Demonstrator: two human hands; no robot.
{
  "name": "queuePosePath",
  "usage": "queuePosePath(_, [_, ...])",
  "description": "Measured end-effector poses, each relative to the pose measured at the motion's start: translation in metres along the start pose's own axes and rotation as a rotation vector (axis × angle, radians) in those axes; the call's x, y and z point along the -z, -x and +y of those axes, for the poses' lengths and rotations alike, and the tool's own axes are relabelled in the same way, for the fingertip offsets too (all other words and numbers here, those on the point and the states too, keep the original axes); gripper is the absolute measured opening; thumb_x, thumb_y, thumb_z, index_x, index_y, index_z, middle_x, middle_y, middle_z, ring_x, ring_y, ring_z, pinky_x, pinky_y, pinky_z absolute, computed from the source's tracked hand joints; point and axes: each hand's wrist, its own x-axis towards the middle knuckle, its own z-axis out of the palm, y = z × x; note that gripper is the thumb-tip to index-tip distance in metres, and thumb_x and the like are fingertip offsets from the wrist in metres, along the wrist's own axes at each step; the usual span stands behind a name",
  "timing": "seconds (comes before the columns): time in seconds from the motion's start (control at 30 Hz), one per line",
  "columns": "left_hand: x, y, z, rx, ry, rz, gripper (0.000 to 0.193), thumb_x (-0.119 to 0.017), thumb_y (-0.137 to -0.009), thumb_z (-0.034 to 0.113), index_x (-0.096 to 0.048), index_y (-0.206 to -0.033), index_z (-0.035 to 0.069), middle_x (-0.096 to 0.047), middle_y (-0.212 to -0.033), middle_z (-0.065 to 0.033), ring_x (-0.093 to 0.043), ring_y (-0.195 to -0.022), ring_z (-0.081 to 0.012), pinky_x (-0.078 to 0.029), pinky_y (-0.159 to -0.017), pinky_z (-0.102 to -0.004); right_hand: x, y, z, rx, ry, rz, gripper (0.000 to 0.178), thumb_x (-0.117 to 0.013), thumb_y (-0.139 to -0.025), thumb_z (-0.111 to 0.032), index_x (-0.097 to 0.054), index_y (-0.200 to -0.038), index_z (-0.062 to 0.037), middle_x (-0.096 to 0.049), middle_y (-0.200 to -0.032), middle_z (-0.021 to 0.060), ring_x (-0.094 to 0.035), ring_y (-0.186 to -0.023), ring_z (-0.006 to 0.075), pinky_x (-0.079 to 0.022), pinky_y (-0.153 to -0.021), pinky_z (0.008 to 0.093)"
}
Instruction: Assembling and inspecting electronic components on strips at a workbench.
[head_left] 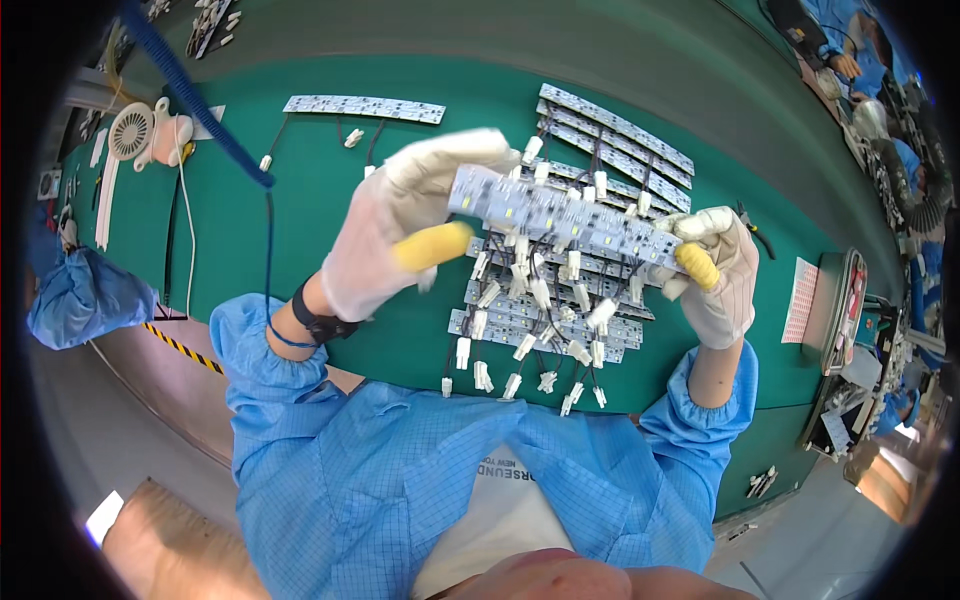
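A white LED circuit-board strip (565, 222) with short wires and white connectors is held up, tilted down to the right. My right hand (722, 275), in a white glove with a yellow thumb cover, grips its right end. At the left end, my gloved left hand (385, 235) has its fingers behind the upper edge and its yellow-covered thumb apart below. Some motion blur softens this hand. Beneath the held strip lie several more LED strips (620, 125) in rows, their white connectors (540, 292) bunched towards me.
One separate LED strip (365, 107) lies at the far left of the green mat (300, 190). A blue coiled cord (200, 95) hangs across the left, near a small fan (132, 131). Pliers (757, 232) and a metal-rimmed tray (846, 310) are at the right.
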Motion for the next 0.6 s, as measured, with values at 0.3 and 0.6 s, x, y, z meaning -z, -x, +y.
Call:
queuePosePath(0.3, [0.018,0.0,-0.01,-0.202,-0.676,0.115,0.045,-0.073,-0.071,0.036,-0.065,-0.108,0.012,-0.068,-0.083,-0.0047,-0.063,-0.084,-0.0164,-0.05,-0.074,-0.0295,0.004,-0.008,0.004,0.029,-0.199,-0.013,0.059,-0.054,-0.089,-0.047,-0.046,-0.118,0.0034,-0.057,-0.066,0.0046,-0.048,-0.041,0.0055,-0.036,-0.038,0.0155])
queuePosePath(0.6, [0.023,-0.004,-0.01,-0.257,-0.689,0.142,0.044,-0.071,-0.069,0.038,-0.067,-0.105,0.014,-0.065,-0.077,-0.0041,-0.065,-0.085,-0.0177,-0.051,-0.069,-0.0286,0.007,-0.005,0.0,0.151,0.004,-0.051,0.043,-0.053,-0.093,-0.03,-0.046,-0.118,0.0046,-0.056,-0.062,0.0048,-0.041,-0.036,0.0043,-0.031,-0.035,0.016])
